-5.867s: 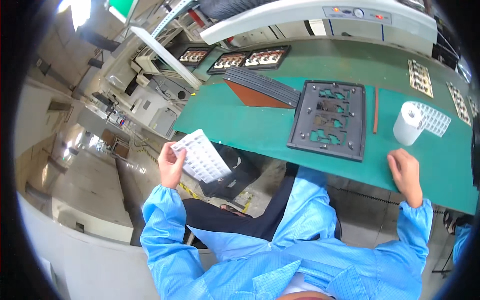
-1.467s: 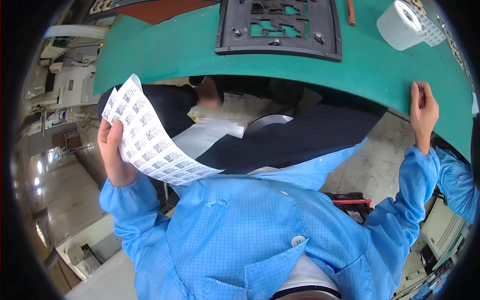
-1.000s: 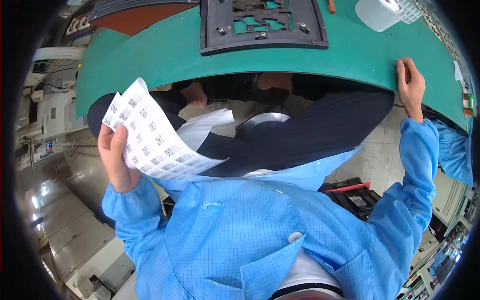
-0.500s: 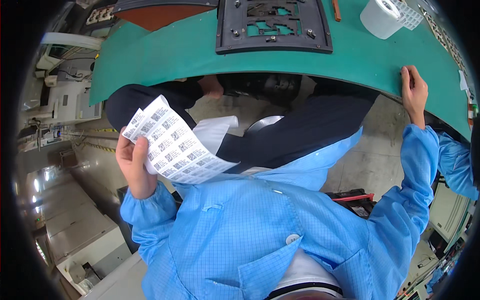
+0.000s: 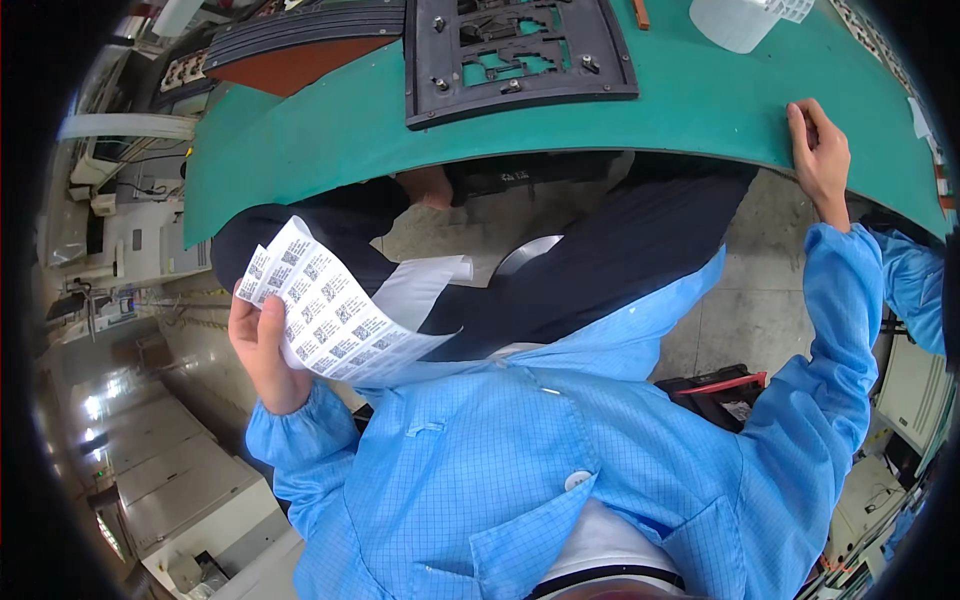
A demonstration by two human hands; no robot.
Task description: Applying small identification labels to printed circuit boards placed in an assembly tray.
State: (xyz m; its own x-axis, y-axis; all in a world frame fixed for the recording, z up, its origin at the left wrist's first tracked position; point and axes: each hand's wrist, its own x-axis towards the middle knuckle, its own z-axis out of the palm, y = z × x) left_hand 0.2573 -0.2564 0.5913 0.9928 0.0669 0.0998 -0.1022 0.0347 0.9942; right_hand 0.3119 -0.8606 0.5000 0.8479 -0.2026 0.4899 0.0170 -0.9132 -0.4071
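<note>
A curling white sheet of labels (image 5: 335,305), covered with small square printed codes, hangs over my lap. My left hand (image 5: 268,345) pinches its left edge, thumb on the printed side and fingers behind. A plain white part of the sheet or its backing (image 5: 420,285) trails toward my legs. Far to the right, my right hand (image 5: 822,155) rests at the edge of the green table mat (image 5: 700,110). Its fingers are curled in with the thumb close to them. Whatever it may hold is hidden.
A black fixture frame (image 5: 520,102) with metal studs and cutouts lies on the mat. Left of it stands a black and brown tray (image 5: 300,65). A white roll (image 5: 735,25) sits at the far right, near a small brown strip (image 5: 641,14). Another person's blue sleeve (image 5: 910,290) shows at right.
The view has shifted slightly, so the table things sit a little to the left. My left hand keeps its pinch on the label sheet, and my right hand stays by the table edge.
</note>
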